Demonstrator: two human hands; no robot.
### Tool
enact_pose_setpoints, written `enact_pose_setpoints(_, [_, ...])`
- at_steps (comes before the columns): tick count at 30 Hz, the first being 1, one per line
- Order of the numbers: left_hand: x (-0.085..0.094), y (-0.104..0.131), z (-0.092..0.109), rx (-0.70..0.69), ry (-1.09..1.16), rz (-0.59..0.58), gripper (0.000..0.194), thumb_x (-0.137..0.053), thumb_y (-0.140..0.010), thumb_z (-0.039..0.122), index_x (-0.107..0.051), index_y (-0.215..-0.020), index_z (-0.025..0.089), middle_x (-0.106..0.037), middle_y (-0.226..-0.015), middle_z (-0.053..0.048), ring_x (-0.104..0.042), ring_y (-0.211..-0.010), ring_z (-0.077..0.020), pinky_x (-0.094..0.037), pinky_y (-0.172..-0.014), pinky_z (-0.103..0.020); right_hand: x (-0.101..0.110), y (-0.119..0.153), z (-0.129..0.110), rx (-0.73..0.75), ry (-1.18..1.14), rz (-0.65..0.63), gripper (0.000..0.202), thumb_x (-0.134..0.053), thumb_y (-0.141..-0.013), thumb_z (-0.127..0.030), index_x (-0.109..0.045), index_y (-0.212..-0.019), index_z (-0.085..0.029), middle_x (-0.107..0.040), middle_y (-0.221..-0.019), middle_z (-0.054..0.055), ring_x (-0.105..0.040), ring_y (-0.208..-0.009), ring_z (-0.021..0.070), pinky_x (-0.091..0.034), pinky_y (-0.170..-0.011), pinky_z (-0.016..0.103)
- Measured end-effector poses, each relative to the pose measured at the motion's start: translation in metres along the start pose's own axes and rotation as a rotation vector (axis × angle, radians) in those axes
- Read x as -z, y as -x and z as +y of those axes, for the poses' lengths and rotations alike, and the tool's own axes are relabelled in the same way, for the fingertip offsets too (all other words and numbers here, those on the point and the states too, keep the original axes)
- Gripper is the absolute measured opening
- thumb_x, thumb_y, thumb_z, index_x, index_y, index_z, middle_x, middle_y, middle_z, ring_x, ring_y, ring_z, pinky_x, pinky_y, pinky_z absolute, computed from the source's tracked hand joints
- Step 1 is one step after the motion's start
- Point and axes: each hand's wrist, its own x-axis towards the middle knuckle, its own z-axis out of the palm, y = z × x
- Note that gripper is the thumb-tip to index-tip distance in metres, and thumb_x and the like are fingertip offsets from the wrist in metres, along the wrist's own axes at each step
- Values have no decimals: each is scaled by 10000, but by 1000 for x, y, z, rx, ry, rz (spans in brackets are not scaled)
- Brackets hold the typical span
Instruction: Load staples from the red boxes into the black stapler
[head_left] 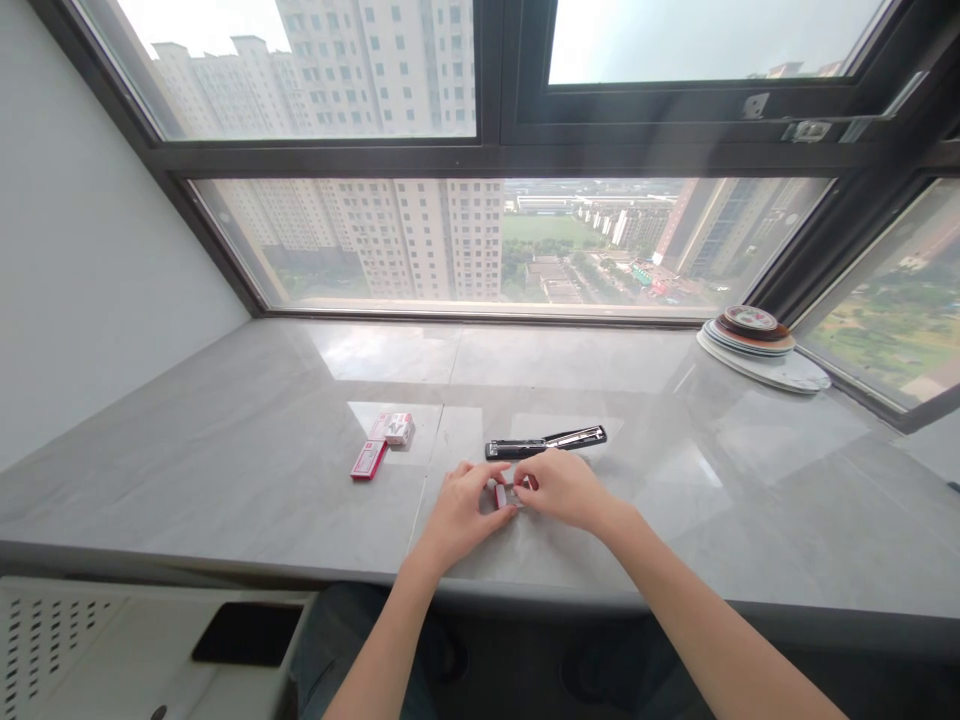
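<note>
A small red-and-white box lies low over the sill between my hands. My left hand grips it from the left, thumb below and fingers above. With its fingertips pinched together, my right hand is at the box's right side; whatever is in that pinch is too small to make out. Just beyond my fingers rests a black stapler, its silver magazine part showing at the right. Farther left sit a flat pink-red box and a small white patterned box, close together.
The grey marble-look sill runs along a dark-framed window. Stacked round plates or mats stand in the far right corner. Below the front edge at left, a black phone-like slab lies on a white surface.
</note>
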Motion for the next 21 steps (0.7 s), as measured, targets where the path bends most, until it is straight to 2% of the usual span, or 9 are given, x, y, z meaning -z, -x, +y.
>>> enact_pose_setpoints(5, [0,0,0,9,15,-6,557,-763,-854,277,-584,-1375,363,-720,-1158,19,-599,-1132,-247,-448,-1029,-418,7,24,28,-50,-363,83,206,-608,-921,-358,-757,-869,-225,-657,-668,-11,-545,-621,141,-376,-599,253])
enact_pose_setpoints(9, [1,-1,0,12,17,-17,536,-767,-850,295,-601,-1357,354,-720,-1155,11,-602,-1129,-254,-449,-1028,-424,0,31,23,-73,-526,145,197,-596,-935,-377,-706,-890,-220,-697,-755,4,-563,-640,144,-427,-618,260])
enact_pose_setpoints(14, [1,-1,1,6,15,-8,478,-756,-864,321,-626,-1323,339,-719,-1167,-7,-602,-1142,-266,-455,-1023,-432,-8,24,16,-5,-416,183,116,-627,-905,-318,-719,-888,-250,-663,-873,11,-575,-746,153,-442,-679,265])
enact_pose_setpoints(17, [1,0,2,6,21,-8,488,-761,-861,300,-620,-1326,346,-717,-1156,4,-606,-1132,-250,-453,-1027,-415,-6,28,30,8,-389,200,136,-627,-913,-317,-747,-888,-257,-634,-971,29,-594,-860,171,-454,-724,272])
enact_pose_setpoints(21, [3,0,3,2,21,-11,514,-784,-845,335,-618,-1331,347,-698,-1179,-7,-598,-1145,-254,-453,-1029,-409,-1,44,52,-47,-400,171,207,-625,-934,-354,-755,-1070,-269,-632,-1031,34,-579,-811,163,-469,-741,296])
